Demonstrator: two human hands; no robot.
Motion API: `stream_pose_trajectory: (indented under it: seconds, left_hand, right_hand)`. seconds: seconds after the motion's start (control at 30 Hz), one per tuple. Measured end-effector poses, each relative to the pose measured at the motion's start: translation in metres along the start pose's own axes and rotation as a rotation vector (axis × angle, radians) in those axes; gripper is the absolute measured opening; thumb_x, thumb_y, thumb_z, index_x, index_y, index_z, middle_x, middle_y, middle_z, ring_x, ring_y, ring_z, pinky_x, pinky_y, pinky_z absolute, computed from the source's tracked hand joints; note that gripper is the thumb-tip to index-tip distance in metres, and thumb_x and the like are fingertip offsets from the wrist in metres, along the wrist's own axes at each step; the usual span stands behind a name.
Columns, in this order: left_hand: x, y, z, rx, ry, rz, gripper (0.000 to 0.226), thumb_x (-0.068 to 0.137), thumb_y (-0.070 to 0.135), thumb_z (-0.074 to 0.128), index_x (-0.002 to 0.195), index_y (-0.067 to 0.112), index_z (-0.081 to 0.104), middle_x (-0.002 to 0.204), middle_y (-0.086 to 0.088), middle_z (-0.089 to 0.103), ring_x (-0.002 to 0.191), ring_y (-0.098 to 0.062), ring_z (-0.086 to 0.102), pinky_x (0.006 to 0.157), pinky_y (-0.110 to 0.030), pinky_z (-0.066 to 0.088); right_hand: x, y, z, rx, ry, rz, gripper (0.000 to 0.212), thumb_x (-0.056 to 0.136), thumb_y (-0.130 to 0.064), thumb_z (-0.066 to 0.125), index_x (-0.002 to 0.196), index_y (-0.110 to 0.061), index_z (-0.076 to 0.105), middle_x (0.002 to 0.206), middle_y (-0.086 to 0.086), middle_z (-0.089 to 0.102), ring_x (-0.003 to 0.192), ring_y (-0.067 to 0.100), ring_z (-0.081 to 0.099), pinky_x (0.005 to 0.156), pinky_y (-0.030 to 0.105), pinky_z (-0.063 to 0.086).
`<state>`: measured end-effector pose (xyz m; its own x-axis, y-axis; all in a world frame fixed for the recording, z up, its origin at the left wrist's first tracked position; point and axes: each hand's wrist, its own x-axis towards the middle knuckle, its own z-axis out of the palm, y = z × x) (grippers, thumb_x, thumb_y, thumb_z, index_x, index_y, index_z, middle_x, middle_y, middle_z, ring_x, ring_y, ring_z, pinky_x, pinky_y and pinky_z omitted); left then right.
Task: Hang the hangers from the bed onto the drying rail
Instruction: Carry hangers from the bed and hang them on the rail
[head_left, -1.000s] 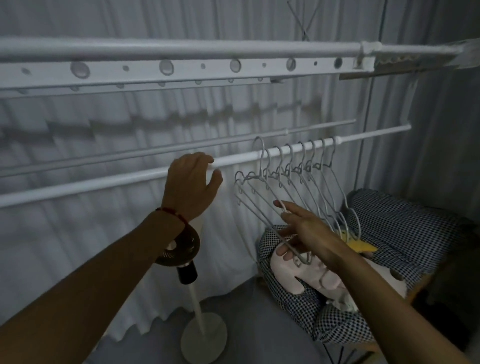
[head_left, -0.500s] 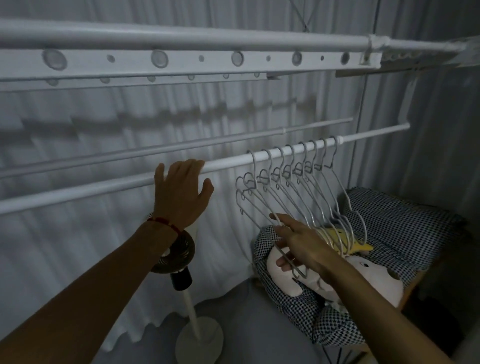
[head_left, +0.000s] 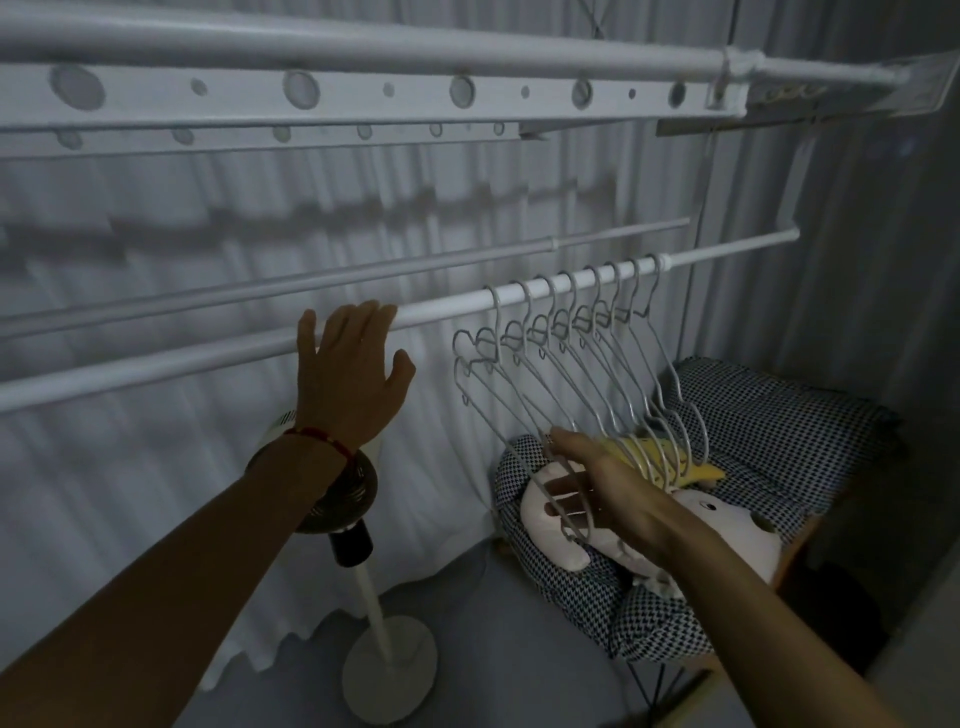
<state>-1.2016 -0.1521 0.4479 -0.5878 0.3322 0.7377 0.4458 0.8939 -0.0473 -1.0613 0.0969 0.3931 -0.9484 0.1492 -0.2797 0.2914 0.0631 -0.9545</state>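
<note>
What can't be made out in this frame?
- Bed: not in the head view.
- Drying rail: left end cut off by the frame edge.
- Right hand: motion-blurred, grip on the hangers unclear.
- Left hand: covers the rail; fingertip contact unclear.

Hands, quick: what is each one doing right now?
Left hand: open, fingers resting on the drying rail, holding nothing.
Right hand: open, fingers against the lower end of the hangers, not gripping.

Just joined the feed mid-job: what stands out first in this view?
A row of white wire hangers hooked on the white drying rail, right of centre. The left hand rests open against that rail, while the right hand touches the lower bars of the nearest hangers, above a checkered chair.
</note>
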Motion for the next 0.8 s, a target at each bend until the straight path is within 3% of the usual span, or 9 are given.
stream_pose_trajectory:
  seconds: [0.07,0.17,0.3,0.4,0.5,0.6,0.7,0.8]
  left_hand:
    - [-0.001,0.000,-0.001,0.001,-0.006,-0.004,0.054,0.090,0.040,0.040,0.137,0.015,0.048,0.141,-0.005,0.051,0.135,-0.024,0.041,0.117,-0.059,0.014]
    - [-0.003,0.000,-0.003,0.008,-0.024,-0.033,0.057,0.089,0.039,0.041,0.140,0.014,0.045,0.148,-0.008,0.045,0.140,-0.027,0.035,0.118,-0.059,0.009]
    - [-0.013,0.015,-0.006,-0.076,0.001,-0.051,0.056,0.087,0.029,0.054,0.139,0.010,0.047,0.150,-0.013,0.041,0.142,-0.031,0.031,0.118,-0.059,0.009]
    - [-0.036,0.049,-0.005,-0.315,0.041,0.038,0.053,0.080,0.023,0.055,0.131,0.007,0.056,0.139,-0.014,0.052,0.132,-0.031,0.044,0.113,-0.057,0.027]
    - [-0.074,0.103,-0.007,-0.672,0.002,0.117,0.046,0.078,0.018,0.055,0.122,0.010,0.061,0.128,-0.007,0.059,0.122,-0.023,0.050,0.109,-0.036,0.038]
    - [-0.120,0.166,-0.013,-0.967,-0.174,0.185,0.037,0.074,0.014,0.058,0.111,0.014,0.065,0.115,-0.002,0.063,0.108,-0.017,0.055,0.096,-0.022,0.042]
    - [-0.174,0.224,-0.009,-1.157,-0.470,0.231,0.028,0.079,0.015,0.064,0.107,0.016,0.064,0.111,0.001,0.065,0.101,-0.015,0.057,0.087,-0.026,0.047]
    - [-0.240,0.278,-0.004,-1.199,-0.776,0.358,0.031,0.083,0.017,0.066,0.113,0.023,0.061,0.117,0.001,0.062,0.105,-0.015,0.058,0.091,-0.031,0.049]
  right_hand:
    - [-0.002,0.005,0.000,-0.021,0.022,0.000,0.048,0.094,-0.060,0.049,0.110,-0.019,0.068,0.116,0.021,0.070,0.102,0.032,0.068,0.098,0.045,0.053]
    - [-0.008,0.016,-0.004,-0.048,0.072,0.043,0.063,0.094,-0.063,0.048,0.123,-0.009,0.064,0.126,0.025,0.063,0.109,0.032,0.065,0.101,0.045,0.050]
    - [-0.032,0.030,-0.011,-0.037,0.109,0.101,0.062,0.098,-0.059,0.042,0.124,-0.007,0.064,0.120,0.017,0.066,0.110,0.032,0.064,0.089,0.039,0.053]
    - [-0.055,0.044,-0.013,-0.061,0.151,0.108,0.060,0.100,-0.058,0.037,0.118,-0.009,0.067,0.113,0.013,0.068,0.099,0.027,0.065,0.083,0.036,0.051]
    - [-0.084,0.068,-0.014,-0.039,0.271,0.101,0.052,0.100,-0.057,0.040,0.110,-0.016,0.071,0.107,0.011,0.072,0.099,0.030,0.068,0.090,0.042,0.054]
    - [-0.130,0.105,-0.015,-0.083,0.422,0.024,0.040,0.100,-0.054,0.043,0.109,-0.025,0.070,0.106,0.003,0.073,0.097,0.024,0.070,0.092,0.046,0.057]
    - [-0.186,0.151,-0.015,-0.164,0.550,0.034,0.033,0.102,-0.043,0.045,0.117,-0.024,0.066,0.108,0.000,0.070,0.096,0.019,0.069,0.089,0.046,0.058]
    - [-0.247,0.206,-0.013,-0.174,0.726,0.115,0.029,0.103,-0.032,0.048,0.121,-0.018,0.065,0.108,0.002,0.071,0.094,0.018,0.070,0.085,0.043,0.060]
